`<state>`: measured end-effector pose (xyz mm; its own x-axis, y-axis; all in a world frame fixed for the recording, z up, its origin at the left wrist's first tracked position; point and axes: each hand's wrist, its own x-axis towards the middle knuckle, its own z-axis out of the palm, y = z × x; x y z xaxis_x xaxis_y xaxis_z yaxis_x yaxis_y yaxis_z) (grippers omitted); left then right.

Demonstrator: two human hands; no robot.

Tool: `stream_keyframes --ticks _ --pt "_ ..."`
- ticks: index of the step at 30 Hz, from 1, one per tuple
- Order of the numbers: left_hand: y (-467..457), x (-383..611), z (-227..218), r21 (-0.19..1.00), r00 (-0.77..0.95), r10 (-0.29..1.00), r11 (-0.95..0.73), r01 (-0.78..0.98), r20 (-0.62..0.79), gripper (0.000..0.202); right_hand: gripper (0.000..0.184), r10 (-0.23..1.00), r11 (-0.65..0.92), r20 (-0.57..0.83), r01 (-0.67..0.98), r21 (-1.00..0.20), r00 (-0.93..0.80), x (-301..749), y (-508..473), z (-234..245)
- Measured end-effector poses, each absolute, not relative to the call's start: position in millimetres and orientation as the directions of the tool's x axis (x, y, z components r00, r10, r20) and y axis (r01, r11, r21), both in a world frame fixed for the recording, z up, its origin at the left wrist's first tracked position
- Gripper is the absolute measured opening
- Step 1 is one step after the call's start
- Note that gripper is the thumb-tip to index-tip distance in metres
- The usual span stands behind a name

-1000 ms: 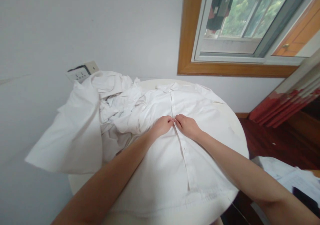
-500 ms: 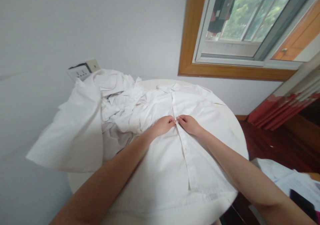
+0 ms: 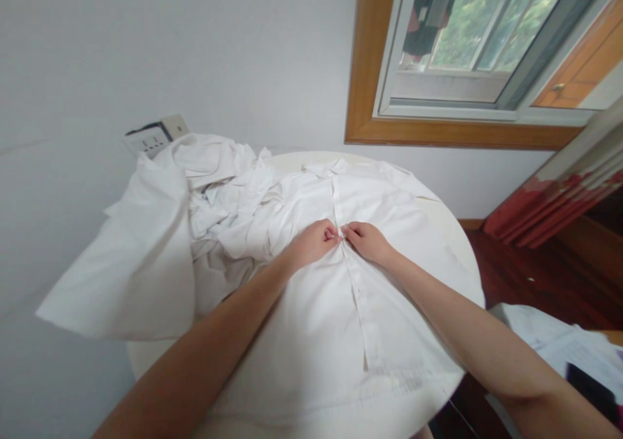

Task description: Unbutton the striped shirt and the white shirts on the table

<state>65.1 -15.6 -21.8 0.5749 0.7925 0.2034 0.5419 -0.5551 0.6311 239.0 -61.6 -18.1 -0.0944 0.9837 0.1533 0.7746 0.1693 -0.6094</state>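
A white button-front shirt lies spread on a round white table, its collar toward the wall and its hem toward me. Around the middle of its front opening, my left hand pinches one edge of the placket. My right hand pinches the other edge just beside it, the fingertips of both hands nearly touching. Any button between them is too small to make out. Left of the shirt is a crumpled heap of white garments, partly hanging over the table's edge.
Behind the table is a pale wall with a socket above the heap. A wood-framed window is at the upper right, with a red and cream curtain beside it. White papers or cloth and a dark flat object lie at the lower right.
Both hands stay at the shirt's placket, with the left fingers curled slightly more. The view has shifted a little; the shirt and the heap otherwise look the same.
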Motion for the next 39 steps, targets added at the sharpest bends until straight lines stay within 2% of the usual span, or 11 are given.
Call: stream_keyframes --ticks 3,5,7,11,15,21,24,27,31,35,39 --pt "-10 58 -24 0.492 0.513 0.770 -0.638 0.593 0.380 0.015 0.040 0.978 0.149 0.207 0.723 -0.674 -0.009 246 -61 -19" --pt "-9 55 -25 0.358 0.540 0.731 -0.679 0.641 0.418 0.020 0.034 0.952 0.185 0.306 0.793 -0.581 0.001 252 -60 -19" --pt "-12 54 -28 0.252 0.594 0.710 -0.696 0.672 0.377 0.028 0.028 0.935 0.197 0.354 0.878 -0.437 -0.034 256 -60 -20" --pt "-17 54 -35 0.145 0.617 0.741 -0.663 0.734 0.265 0.044 0.041 0.961 0.170 0.257 0.950 -0.261 -0.102 258 -60 -30" --pt "-13 54 -37 0.106 0.621 0.748 -0.654 0.749 0.232 0.050 0.048 0.972 0.174 0.189 0.969 -0.175 -0.140 261 -53 -37" --pt "7 58 -35 0.082 0.630 0.741 -0.660 0.747 0.231 0.053 0.051 0.972 0.171 0.181 0.978 -0.120 -0.147 266 -33 -38" --pt "17 62 -34 0.068 0.637 0.731 -0.668 0.741 0.244 0.051 0.051 0.972 0.166 0.186 0.978 -0.128 -0.141 268 -23 -38" --pt "26 63 -34 0.052 0.640 0.723 -0.673 0.738 0.261 0.049 0.049 0.971 0.173 0.197 0.967 -0.187 -0.135 271 -19 -34" --pt "37 61 -35 0.031 0.655 0.704 -0.688 0.726 0.274 0.050 0.044 0.943 0.264 0.269 0.932 -0.250 -0.195 277 -36 -20" --pt "41 61 -28 -0.004 0.681 0.675 -0.709 0.705 0.283 0.047 0.048 0.905 0.395 0.262 0.891 -0.226 -0.335 273 -76 -17" --pt "18 69 -12 -0.058 0.696 0.624 -0.728 0.683 0.354 0.041 0.049 0.906 0.398 0.227 0.901 -0.169 -0.358 265 -103 -28"
